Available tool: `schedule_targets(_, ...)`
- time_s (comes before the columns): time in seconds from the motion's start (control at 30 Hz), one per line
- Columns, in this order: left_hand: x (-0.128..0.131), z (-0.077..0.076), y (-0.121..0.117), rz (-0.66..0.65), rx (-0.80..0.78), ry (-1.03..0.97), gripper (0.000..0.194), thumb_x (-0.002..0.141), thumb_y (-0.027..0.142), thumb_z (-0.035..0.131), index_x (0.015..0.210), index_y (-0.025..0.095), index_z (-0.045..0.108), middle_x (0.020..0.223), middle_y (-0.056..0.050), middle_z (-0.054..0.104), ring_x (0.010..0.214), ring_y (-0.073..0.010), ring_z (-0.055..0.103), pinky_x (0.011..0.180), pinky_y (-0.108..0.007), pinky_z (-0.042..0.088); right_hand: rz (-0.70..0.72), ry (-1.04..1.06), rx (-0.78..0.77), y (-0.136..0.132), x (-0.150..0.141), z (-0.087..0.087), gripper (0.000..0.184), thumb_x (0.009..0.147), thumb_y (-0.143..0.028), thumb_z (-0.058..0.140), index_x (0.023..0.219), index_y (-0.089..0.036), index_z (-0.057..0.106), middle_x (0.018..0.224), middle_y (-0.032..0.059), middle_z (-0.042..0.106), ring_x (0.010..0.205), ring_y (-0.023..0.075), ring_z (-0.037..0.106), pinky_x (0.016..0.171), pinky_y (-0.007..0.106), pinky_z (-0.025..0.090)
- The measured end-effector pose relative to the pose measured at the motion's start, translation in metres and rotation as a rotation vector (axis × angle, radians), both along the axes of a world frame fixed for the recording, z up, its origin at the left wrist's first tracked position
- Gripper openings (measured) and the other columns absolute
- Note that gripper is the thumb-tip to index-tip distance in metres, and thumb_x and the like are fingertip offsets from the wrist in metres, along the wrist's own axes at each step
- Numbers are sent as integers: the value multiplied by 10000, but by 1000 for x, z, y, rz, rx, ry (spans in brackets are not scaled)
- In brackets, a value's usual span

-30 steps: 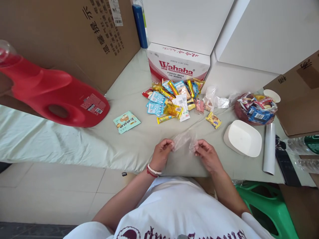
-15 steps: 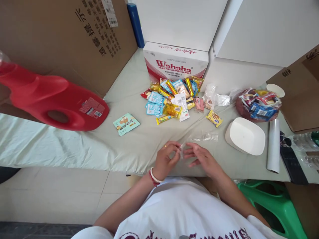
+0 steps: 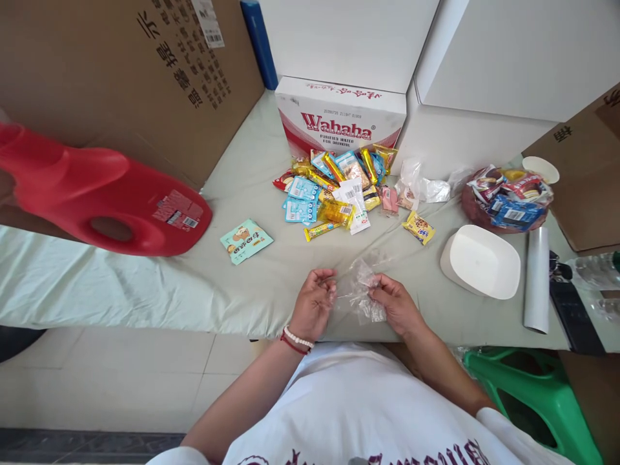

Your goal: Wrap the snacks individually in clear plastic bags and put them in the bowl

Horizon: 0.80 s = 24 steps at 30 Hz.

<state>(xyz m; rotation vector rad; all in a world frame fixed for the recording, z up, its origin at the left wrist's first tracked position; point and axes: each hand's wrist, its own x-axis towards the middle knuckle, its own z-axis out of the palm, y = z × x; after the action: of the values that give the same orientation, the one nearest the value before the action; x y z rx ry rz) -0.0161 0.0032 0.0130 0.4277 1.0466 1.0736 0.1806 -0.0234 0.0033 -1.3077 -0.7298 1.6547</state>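
A clear, crumpled plastic bag [image 3: 362, 294] hangs between my two hands just above the near edge of the cloth-covered table [image 3: 145, 284]. My left hand [image 3: 316, 302], with a bead bracelet at the wrist, pinches the bag's left side with curled fingers. My right hand [image 3: 393, 303] grips its right side. Beyond my hands lies a heap of small snack packets [image 3: 334, 187], with a yellow packet [image 3: 419, 227] and a teal packet [image 3: 246, 240] lying apart from it.
A red jug [image 3: 106, 194] lies on its side at the left. A Wahaha carton [image 3: 339, 119] stands at the back. At the right are a white bowl [image 3: 484, 261], a white roll [image 3: 537, 278] and a bag of snacks [image 3: 506, 197]. A green stool [image 3: 533, 400] is below.
The bag was stretched between both hands, then my fingers worked close together at its edge; now it is bunched and crumpled between them again.
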Motion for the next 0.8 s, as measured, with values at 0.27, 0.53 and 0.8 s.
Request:
schedule_targets(0.27, 27, -3, 9, -223, 198, 518, 435, 686, 467, 827, 959, 186, 637, 813, 17, 596, 607, -87, 422, 586, -240, 371, 6, -272, 206, -15, 4, 2, 146, 831, -346, 676, 809, -218, 609, 717, -35, 507, 657, 129, 407, 622, 259, 319)
schedule_targets(0.53, 24, -3, 9, -114, 154, 216, 445, 882, 663, 597, 933, 221, 573, 516, 100, 384, 425, -75, 260, 407, -201, 196, 233, -201, 89, -42, 30, 10, 237, 882, -429, 654, 1010, -237, 708, 966, 32, 672, 942, 210, 593, 843, 326, 453)
schedule_targets(0.8, 18, 6, -18, -291, 291, 226, 602, 750, 527, 815, 1195, 238, 531, 807, 59, 570, 483, -43, 334, 468, -197, 289, -11, 121, -138, 18, 9, 10, 472, 611, -399, 930, 973, -208, 695, 815, 3, 685, 704, 154, 613, 659, 280, 478)
